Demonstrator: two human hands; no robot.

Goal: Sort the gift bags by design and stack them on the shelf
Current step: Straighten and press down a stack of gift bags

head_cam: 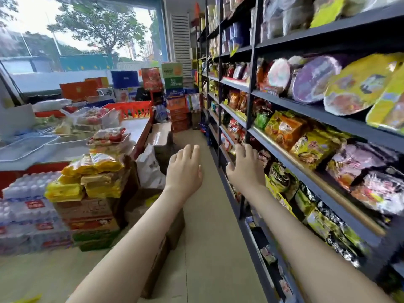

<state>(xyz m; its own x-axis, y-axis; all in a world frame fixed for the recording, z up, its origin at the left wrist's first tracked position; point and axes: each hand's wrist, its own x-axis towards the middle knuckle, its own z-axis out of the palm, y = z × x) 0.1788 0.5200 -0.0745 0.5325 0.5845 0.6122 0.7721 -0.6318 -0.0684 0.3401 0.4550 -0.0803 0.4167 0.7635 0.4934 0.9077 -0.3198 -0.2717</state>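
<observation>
Both my arms stretch forward down a shop aisle. My left hand [185, 169] hangs over the floor with its fingers apart and nothing in it. My right hand [246, 166] is also spread and empty, close to the front edge of the dark metal shelf unit [284, 149] on the right. The shelves hold packets and bowls of instant noodles [310, 145]. A white bag [149, 167] leans against boxes to the left of my left hand. I cannot make out any patterned gift bags; the picture is blurred.
Stacked cardboard boxes with yellow packets [91, 180] and shrink-wrapped water bottles [26, 211] stand at the left. A counter with baskets [129, 110] lies behind them. More boxes [175, 95] are piled at the aisle's far end. A beige floor strip [209, 215] runs between.
</observation>
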